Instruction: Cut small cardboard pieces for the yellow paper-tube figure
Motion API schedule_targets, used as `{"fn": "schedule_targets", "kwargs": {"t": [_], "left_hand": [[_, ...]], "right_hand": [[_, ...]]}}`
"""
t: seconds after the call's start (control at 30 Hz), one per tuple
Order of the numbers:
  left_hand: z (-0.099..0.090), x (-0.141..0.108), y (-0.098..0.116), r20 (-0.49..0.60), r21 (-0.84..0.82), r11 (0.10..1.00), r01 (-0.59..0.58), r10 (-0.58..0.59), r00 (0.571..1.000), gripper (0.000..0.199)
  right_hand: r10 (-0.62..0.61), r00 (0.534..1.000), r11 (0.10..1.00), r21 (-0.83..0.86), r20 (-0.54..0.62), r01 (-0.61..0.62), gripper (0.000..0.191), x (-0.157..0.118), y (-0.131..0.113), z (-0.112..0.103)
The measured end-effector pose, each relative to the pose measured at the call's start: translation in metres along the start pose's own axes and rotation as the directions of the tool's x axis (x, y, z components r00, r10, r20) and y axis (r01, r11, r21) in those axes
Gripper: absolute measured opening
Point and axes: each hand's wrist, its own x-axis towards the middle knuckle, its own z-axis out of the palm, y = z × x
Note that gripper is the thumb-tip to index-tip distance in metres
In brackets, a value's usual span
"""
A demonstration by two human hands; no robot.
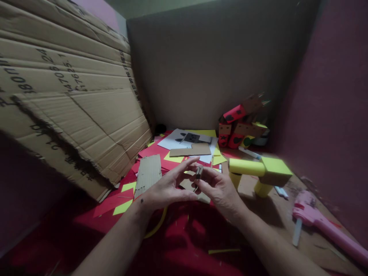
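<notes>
Near the middle of the head view, my right hand [217,189] pinches a small layered cardboard piece [199,172] between thumb and fingers. Just left of it, my left hand [175,186] has its thumb and fingers spread apart, close to the piece; whether a fingertip touches it I cannot tell. Beyond both hands lie a flat cardboard strip [184,152] and white sheets [169,140] with dark drawn shapes. A corrugated cardboard rectangle [148,172] rests to the left of my left hand.
On the right stand a yellow tube-and-box figure [247,167] and a pink glue gun [319,220]. Red cardboard figures [234,114] are piled behind, near markers [249,153]. A large cardboard panel [94,103] leans at left. Red and yellow paper pieces [128,186] lie around.
</notes>
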Motion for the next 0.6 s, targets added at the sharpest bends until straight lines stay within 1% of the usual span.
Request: {"fn": "schedule_targets", "kwargs": {"t": [0.1,0.17,0.2,0.27,0.33,0.4,0.5,0.57,0.6], "left_hand": [[0.000,0.000,0.002,-0.066,-0.025,0.998,0.049,-0.051,0.997,0.052],[0.001,0.001,0.004,-0.125,0.022,0.999,0.036,-0.033,0.992,0.038],[0.001,0.002,0.004,-0.154,0.064,0.998,0.012,-0.002,0.988,0.035],[0.002,0.002,0.004,-0.205,0.156,0.987,-0.038,0.070,0.976,0.033],[0.004,0.002,0.004,-0.243,0.222,0.973,-0.061,0.116,0.963,0.032],[0.005,0.002,0.003,-0.265,0.252,0.966,-0.065,0.133,0.955,0.030],[0.007,0.003,0.002,-0.271,0.257,0.963,-0.084,0.155,0.950,0.029],[0.008,0.004,0.000,-0.291,0.256,0.963,-0.080,0.156,0.944,0.028],[0.008,0.005,-0.002,-0.311,0.255,0.965,-0.062,0.143,0.939,0.026]], "right_hand": [[-0.058,0.998,0.991,-0.125,-0.022,0.055,0.027,-0.002,0.004,0.001],[-0.113,0.993,0.971,-0.215,-0.039,0.102,0.028,-0.003,0.009,0.001],[-0.151,0.987,0.955,-0.266,-0.046,0.133,0.029,-0.004,0.012,0.001],[-0.235,0.970,0.911,-0.361,-0.060,0.198,0.031,-0.004,0.016,0.001],[-0.290,0.955,0.877,-0.417,-0.065,0.238,0.030,-0.005,0.018,0.001],[-0.287,0.956,0.874,-0.425,-0.061,0.236,0.029,-0.005,0.017,0.001],[-0.243,0.968,0.885,-0.421,-0.057,0.197,0.027,-0.005,0.015,0.002],[-0.247,0.966,0.862,-0.472,-0.070,0.186,0.025,-0.004,0.014,0.003],[-0.267,0.960,0.835,-0.518,-0.082,0.187,0.023,-0.004,0.014,0.003]]}}
